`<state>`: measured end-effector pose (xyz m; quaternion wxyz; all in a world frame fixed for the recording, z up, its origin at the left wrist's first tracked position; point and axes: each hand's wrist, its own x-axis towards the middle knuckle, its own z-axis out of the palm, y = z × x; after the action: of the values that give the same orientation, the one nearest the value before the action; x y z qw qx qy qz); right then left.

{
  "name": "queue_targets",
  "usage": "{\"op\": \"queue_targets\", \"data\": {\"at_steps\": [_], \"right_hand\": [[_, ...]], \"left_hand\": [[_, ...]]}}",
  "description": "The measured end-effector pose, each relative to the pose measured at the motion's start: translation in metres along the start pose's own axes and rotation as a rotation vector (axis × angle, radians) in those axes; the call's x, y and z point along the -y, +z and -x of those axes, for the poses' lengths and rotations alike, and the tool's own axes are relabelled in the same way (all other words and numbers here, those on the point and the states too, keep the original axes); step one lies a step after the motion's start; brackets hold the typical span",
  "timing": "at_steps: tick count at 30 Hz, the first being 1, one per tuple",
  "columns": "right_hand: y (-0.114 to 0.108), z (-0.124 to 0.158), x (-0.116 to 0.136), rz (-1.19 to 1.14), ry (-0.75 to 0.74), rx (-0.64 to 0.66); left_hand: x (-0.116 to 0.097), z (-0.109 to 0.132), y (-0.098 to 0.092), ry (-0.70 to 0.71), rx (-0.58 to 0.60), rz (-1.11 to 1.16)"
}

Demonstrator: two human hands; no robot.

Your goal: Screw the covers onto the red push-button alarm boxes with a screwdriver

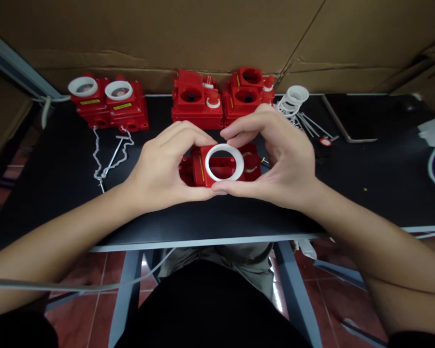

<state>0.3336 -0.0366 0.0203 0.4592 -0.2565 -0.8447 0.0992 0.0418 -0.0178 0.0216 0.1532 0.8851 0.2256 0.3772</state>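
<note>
Near the middle of the black table, a red plastic housing cover [199, 166] with a yellow label strip lies between my two hands. A white plastic ring [239, 165] sits at its round opening; whether it is fully seated I cannot tell. My left hand [168, 166] is closed around the cover's left side, thumb along the near edge. My right hand [284, 154] curls round the right side, its thumb at the ring's near edge and its fingers at the far edge. Behind and below the cover, more red housing [252, 162] shows, partly hidden by my fingers.
At the back left stand two red boxes [126, 108] with white rings and chains [96, 150]. Further red boxes [197, 113] stand at the back middle. A stack of white rings [297, 94], metal T-shaped rods [311, 125] and a dark tablet-like object [348, 118] lie to the right.
</note>
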Motion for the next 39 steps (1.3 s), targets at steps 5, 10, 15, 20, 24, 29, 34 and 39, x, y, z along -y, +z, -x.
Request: {"op": "queue_targets", "data": {"at_steps": [5,10,15,20,24,29,34,39], "right_hand": [[0.002,0.000,0.000,-0.113,0.027,-0.028],[0.000,-0.004,-0.003,-0.228,-0.041,0.033],[-0.011,-0.007,-0.004,-0.187,-0.085,0.233],[-0.010,0.001,-0.007,-0.109,0.059,0.147],[-0.005,0.004,-0.011,-0.076,0.121,0.051],[-0.006,-0.001,-0.006,-0.014,0.055,0.102],[-0.003,-0.005,0.011,0.047,0.081,0.071],[-0.003,-0.007,0.011,-0.058,0.011,0.020]], "left_hand": [[-0.001,0.000,-0.003,0.010,-0.004,0.011],[0.005,0.000,-0.003,0.031,0.003,-0.001],[0.009,0.001,-0.001,0.051,-0.017,-0.057],[0.004,0.002,-0.002,-0.002,-0.020,-0.072],[0.002,0.002,-0.002,0.014,-0.018,-0.088],[0.001,0.000,-0.001,0.000,-0.009,-0.053],[0.000,0.000,-0.002,0.017,-0.026,-0.095],[0.001,0.000,-0.003,0.019,-0.042,-0.096]]}}
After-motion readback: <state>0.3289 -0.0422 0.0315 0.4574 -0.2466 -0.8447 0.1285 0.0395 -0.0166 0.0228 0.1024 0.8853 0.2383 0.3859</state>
